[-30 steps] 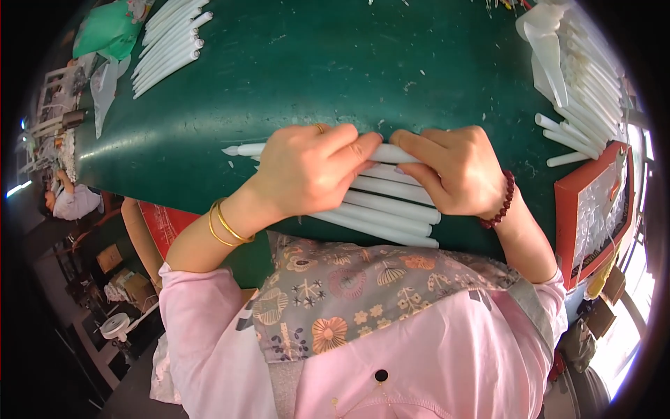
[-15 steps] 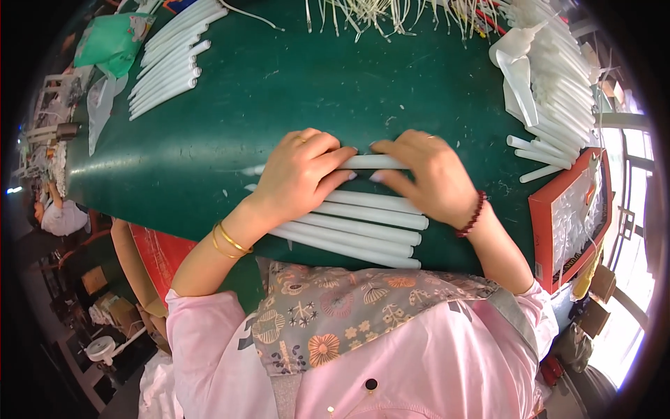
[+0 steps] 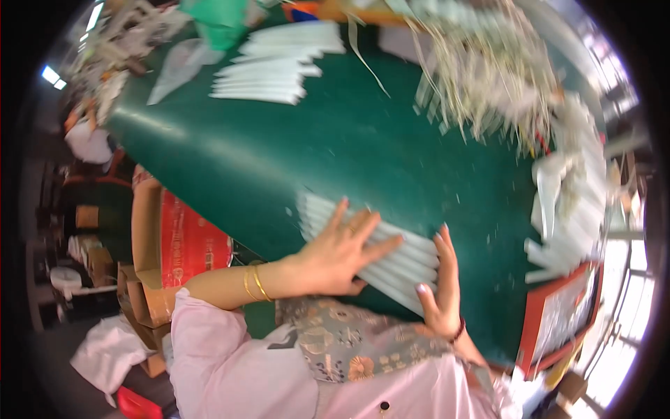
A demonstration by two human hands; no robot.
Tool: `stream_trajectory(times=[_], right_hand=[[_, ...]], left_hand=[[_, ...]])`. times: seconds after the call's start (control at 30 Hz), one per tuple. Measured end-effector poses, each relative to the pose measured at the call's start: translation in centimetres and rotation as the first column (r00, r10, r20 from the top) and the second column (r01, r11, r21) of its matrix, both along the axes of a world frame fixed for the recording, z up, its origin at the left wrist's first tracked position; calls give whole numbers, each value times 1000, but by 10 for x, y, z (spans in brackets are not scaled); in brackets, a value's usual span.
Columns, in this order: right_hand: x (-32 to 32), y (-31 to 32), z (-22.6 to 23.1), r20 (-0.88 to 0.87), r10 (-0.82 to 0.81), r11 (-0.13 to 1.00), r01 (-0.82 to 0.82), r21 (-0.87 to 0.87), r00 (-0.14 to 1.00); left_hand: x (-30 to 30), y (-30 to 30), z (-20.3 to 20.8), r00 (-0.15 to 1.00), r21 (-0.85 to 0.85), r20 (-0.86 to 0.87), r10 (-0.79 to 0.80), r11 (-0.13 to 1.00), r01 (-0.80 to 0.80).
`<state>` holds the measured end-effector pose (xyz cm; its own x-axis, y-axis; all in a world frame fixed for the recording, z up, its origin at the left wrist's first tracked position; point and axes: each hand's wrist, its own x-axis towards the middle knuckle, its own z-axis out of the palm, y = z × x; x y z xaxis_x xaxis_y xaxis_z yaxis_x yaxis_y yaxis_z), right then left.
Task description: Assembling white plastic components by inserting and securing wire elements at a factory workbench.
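A row of several slim white candles (image 3: 403, 271) lies side by side on the green tabletop, close to my body. My left hand (image 3: 333, 257) rests flat across the row with its fingers spread, hiding part of the candles. At the candles' right ends stands my right hand (image 3: 444, 300), thumb and fingers apart, its palm side against or very near those ends. Neither hand is wrapped around a candle.
More white candles (image 3: 269, 66) lie at the far left by a green bag (image 3: 215, 21). Pale strands (image 3: 481, 84) hang at the back right. Stacked candles (image 3: 583, 181) line the right edge, near a red box (image 3: 558, 314). Cardboard boxes (image 3: 146, 230) stand left of the table.
The view has turned and shifted. My fingers have let go of the single candle, which has joined the row. The left hand now lies over the row, the right at its ends.
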<state>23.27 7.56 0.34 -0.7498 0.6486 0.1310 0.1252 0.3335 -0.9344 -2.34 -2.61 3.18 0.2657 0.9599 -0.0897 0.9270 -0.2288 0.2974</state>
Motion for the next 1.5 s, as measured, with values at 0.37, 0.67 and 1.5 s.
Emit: stream_trajectory(times=[0.37, 0.67, 1.5], right_hand=[[36, 59, -27, -83, -384, 923, 382, -36, 920], [21, 76, -19, 38, -420, 899, 421, -117, 907], [17, 77, -1, 85, -343, 907, 306, 291, 936]], left_hand=[[-83, 32, -18, 992, 196, -10, 124, 973, -120], [-391, 95, 23, 821, 593, -137, 554, 710, -380], [-377, 198, -58, 791, 526, 409, 454, 591, -612]])
